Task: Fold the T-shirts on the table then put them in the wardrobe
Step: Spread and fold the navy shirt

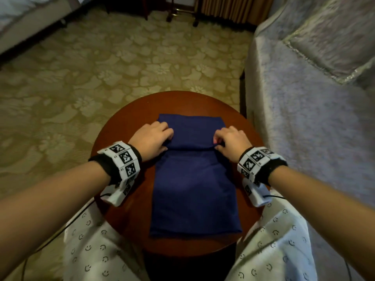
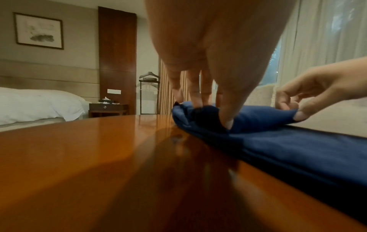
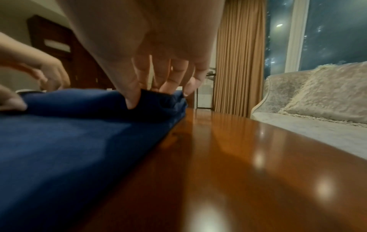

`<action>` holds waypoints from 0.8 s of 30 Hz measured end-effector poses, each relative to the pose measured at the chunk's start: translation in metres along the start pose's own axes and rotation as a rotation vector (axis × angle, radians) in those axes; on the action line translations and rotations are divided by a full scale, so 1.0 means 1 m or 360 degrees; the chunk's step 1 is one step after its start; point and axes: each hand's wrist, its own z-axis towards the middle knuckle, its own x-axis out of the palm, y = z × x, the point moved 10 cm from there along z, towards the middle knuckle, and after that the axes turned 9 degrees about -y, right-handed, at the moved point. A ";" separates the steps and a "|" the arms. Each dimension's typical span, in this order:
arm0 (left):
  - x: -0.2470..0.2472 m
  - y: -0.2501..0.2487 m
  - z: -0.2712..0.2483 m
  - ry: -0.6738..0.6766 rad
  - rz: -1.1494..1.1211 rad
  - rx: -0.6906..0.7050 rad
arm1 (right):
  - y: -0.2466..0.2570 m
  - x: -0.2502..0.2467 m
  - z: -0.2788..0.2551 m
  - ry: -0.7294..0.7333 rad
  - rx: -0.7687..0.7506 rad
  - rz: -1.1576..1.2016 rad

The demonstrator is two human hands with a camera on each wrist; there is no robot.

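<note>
Hands at the fold: left hand (image 1: 151,137) and right hand (image 1: 233,140) each pinch a side of the doubled-over far end of the navy T-shirt (image 1: 194,191). Soft cloth, long rectangle, lying flat mid-desk. Round glossy wooden desk (image 1: 129,216), bare rim both sides. Sofa (image 1: 304,118) close right; patterned carpet (image 1: 101,67) beyond.

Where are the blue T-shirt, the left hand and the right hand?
blue T-shirt (image 1: 194,191), head view, flat lower panel.
left hand (image 1: 151,138), head view, back of hand.
right hand (image 1: 233,139), head view, back of hand.
</note>
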 end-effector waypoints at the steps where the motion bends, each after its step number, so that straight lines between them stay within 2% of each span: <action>1: 0.003 -0.002 -0.002 0.0011 -0.0005 -0.0004 | 0.002 0.009 -0.005 0.0067 -0.0012 -0.0002; 5: -0.009 0.001 0.008 -0.0060 -0.0233 -0.0158 | 0.004 0.009 -0.002 0.0117 -0.0010 0.0035; 9: -0.031 0.022 0.033 -0.0300 -0.0420 -0.0394 | -0.010 -0.016 0.027 -0.0160 0.0146 0.0169; 11: -0.025 0.032 0.046 -0.0222 -0.0433 -0.0483 | -0.013 -0.019 0.040 -0.0235 0.0181 0.0147; 12: -0.015 0.036 0.051 -0.0097 -0.0456 -0.0525 | -0.013 -0.017 0.046 -0.0230 0.0186 0.0131; 14: 0.011 0.043 0.057 0.0203 -0.0529 -0.0604 | -0.016 -0.008 0.058 -0.0135 0.0203 0.0116; 16: 0.027 0.048 0.063 0.0357 -0.0559 -0.0642 | -0.021 0.007 0.067 0.0024 0.0239 0.0086; 21: 0.032 0.056 0.085 0.0322 -0.0457 -0.0597 | -0.026 0.018 0.085 0.0127 0.0239 -0.0049; 24: 0.016 0.063 0.100 0.0080 -0.0386 -0.0613 | -0.027 0.000 0.101 -0.0047 0.0250 -0.0184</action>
